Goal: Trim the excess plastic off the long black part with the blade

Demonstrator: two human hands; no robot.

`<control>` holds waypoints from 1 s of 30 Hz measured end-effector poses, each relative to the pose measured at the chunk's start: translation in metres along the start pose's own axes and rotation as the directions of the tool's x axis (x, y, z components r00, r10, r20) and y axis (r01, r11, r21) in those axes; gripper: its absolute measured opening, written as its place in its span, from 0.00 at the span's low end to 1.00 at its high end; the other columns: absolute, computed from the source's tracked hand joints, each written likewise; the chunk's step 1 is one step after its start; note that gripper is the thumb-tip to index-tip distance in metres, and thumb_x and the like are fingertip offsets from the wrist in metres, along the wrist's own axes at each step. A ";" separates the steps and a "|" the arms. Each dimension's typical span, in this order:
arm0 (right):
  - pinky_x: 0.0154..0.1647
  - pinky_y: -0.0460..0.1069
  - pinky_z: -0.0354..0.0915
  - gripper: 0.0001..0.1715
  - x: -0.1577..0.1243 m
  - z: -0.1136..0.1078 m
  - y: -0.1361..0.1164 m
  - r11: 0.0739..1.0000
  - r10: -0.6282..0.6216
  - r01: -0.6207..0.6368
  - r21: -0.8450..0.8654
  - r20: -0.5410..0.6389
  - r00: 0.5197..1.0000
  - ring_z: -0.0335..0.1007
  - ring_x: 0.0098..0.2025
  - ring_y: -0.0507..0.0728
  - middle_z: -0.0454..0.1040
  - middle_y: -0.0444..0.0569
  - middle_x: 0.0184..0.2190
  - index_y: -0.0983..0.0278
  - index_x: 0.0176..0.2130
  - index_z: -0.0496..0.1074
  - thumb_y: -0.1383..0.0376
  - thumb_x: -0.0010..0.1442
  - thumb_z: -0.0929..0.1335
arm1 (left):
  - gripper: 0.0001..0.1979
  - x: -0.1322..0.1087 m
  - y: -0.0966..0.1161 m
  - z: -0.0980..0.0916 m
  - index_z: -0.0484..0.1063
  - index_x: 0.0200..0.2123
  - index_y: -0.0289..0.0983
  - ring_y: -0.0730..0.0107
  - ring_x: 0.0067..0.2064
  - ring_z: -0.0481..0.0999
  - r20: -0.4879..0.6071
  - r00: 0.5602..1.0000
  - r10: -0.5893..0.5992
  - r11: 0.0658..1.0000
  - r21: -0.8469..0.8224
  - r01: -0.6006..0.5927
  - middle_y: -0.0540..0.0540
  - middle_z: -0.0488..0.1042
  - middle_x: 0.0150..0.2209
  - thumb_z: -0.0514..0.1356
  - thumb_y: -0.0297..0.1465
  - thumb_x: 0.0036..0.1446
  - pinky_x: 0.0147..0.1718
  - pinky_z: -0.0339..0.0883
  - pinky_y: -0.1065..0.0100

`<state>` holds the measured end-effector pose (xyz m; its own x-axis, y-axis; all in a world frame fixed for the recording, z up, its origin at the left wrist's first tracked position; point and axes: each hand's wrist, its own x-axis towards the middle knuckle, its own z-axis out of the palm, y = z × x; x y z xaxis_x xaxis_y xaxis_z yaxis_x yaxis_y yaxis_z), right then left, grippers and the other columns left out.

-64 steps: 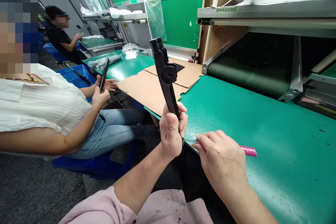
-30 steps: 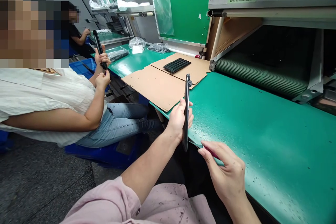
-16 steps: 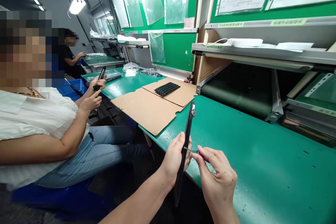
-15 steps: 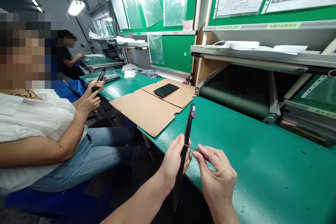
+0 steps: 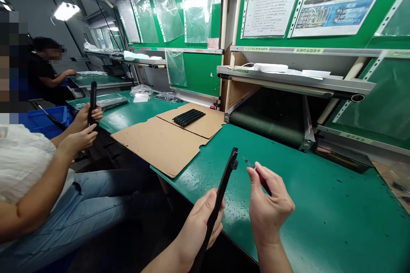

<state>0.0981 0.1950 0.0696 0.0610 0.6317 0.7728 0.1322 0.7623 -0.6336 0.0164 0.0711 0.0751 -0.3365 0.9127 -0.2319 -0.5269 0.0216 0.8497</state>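
My left hand (image 5: 205,219) is wrapped round a long black strip (image 5: 226,175), which slants upward and has a small knob near its top end. To the right of the strip, my right hand (image 5: 270,200) pinches a small knife-like tool (image 5: 249,162) with a thin pointed blade and a dark handle partly hidden in the palm. The blade tip is close to the strip's top end but apart from it. Several similar black strips (image 5: 188,117) lie side by side on a brown cardboard sheet (image 5: 163,140).
The green table (image 5: 307,204) stretches to the right. Behind it are a conveyor belt (image 5: 269,126) and a metal shelf (image 5: 288,77). At the left a seated person (image 5: 32,187) holds a black piece (image 5: 92,102); another person (image 5: 48,68) sits farther back.
The tool has moved up and away from the strip's middle, near its top end now. The strip sits lower and more tilted. The view has turned right.
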 end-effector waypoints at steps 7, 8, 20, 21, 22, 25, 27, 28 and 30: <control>0.28 0.49 0.67 0.21 -0.007 -0.024 0.010 0.853 0.458 -0.514 0.089 0.344 0.820 0.69 0.31 0.56 0.77 0.49 0.33 0.60 0.43 0.79 0.48 0.63 0.67 | 0.20 0.002 -0.005 -0.009 0.63 0.34 0.38 0.82 0.14 0.42 0.067 0.997 -0.029 0.999 0.037 0.027 0.60 0.50 0.14 0.48 0.49 0.65 0.12 0.38 0.76; 0.25 0.48 0.63 0.24 -0.007 -0.024 0.010 0.816 0.493 -0.569 0.102 0.391 0.777 0.65 0.28 0.54 0.75 0.48 0.30 0.61 0.43 0.79 0.47 0.64 0.65 | 0.20 0.002 -0.007 -0.010 0.63 0.34 0.38 0.82 0.14 0.42 0.068 0.997 -0.032 0.998 0.051 0.028 0.60 0.50 0.14 0.48 0.49 0.65 0.13 0.38 0.75; 0.18 0.45 0.60 0.29 -0.001 -0.017 0.006 0.673 0.572 -0.699 0.242 0.428 0.699 0.57 0.21 0.48 0.74 0.48 0.33 0.62 0.49 0.75 0.50 0.52 0.76 | 0.14 -0.009 -0.003 -0.015 0.69 0.34 0.38 0.68 0.33 0.64 0.084 0.985 0.152 0.765 0.621 -0.171 0.51 0.65 0.29 0.63 0.43 0.55 0.31 0.59 0.71; 0.16 0.44 0.56 0.27 -0.001 -0.019 0.007 0.652 0.581 -0.713 0.258 0.434 0.688 0.56 0.20 0.47 0.74 0.47 0.31 0.62 0.46 0.76 0.50 0.52 0.75 | 0.13 -0.010 -0.002 -0.015 0.70 0.35 0.38 0.67 0.33 0.64 0.091 0.985 0.145 0.758 0.630 -0.170 0.51 0.66 0.29 0.63 0.42 0.56 0.31 0.59 0.71; 0.14 0.43 0.54 0.26 0.000 -0.020 0.007 0.632 0.586 -0.728 0.267 0.451 0.674 0.55 0.19 0.47 0.74 0.46 0.29 0.63 0.45 0.77 0.50 0.53 0.75 | 0.13 -0.011 0.000 -0.016 0.71 0.35 0.38 0.67 0.34 0.64 0.099 0.985 0.140 0.752 0.636 -0.171 0.51 0.66 0.29 0.62 0.42 0.56 0.32 0.59 0.71; 0.13 0.42 0.53 0.27 0.003 -0.025 0.006 0.600 0.564 -0.755 0.266 0.528 0.635 0.59 0.19 0.47 0.73 0.46 0.28 0.62 0.47 0.76 0.50 0.53 0.75 | 0.13 -0.014 0.004 -0.019 0.72 0.37 0.39 0.67 0.35 0.64 0.148 0.984 0.099 0.733 0.657 -0.172 0.50 0.66 0.31 0.61 0.42 0.58 0.33 0.59 0.71; 0.12 0.42 0.53 0.27 0.005 -0.027 0.005 0.582 0.555 -0.766 0.273 0.555 0.619 0.61 0.18 0.47 0.74 0.46 0.27 0.63 0.47 0.76 0.49 0.54 0.75 | 0.14 -0.016 0.007 -0.020 0.72 0.40 0.39 0.69 0.33 0.63 0.179 0.983 0.038 0.728 0.669 -0.149 0.50 0.65 0.31 0.59 0.43 0.60 0.32 0.58 0.72; 0.12 0.42 0.53 0.26 0.006 -0.028 0.005 0.570 0.563 -0.773 0.279 0.552 0.615 0.61 0.17 0.47 0.74 0.47 0.27 0.64 0.45 0.77 0.49 0.54 0.74 | 0.14 -0.017 0.009 -0.021 0.71 0.41 0.39 0.71 0.31 0.62 0.190 0.982 0.002 0.735 0.666 -0.130 0.50 0.63 0.29 0.57 0.44 0.61 0.30 0.57 0.72; 0.09 0.42 0.53 0.27 0.006 -0.028 0.005 0.539 0.593 -0.790 0.292 0.535 0.602 0.60 0.17 0.47 0.75 0.50 0.30 0.65 0.42 0.78 0.46 0.55 0.73 | 0.16 -0.020 0.011 -0.021 0.70 0.43 0.39 0.75 0.25 0.57 0.211 0.975 -0.076 0.774 0.629 -0.076 0.53 0.58 0.24 0.55 0.45 0.63 0.23 0.51 0.74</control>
<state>0.1272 0.1984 0.0723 -0.4144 0.9075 0.0694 -0.2656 -0.0477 -0.9629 0.0010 0.0444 0.0786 -0.1231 0.9739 -0.1906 0.1087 0.2042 0.9729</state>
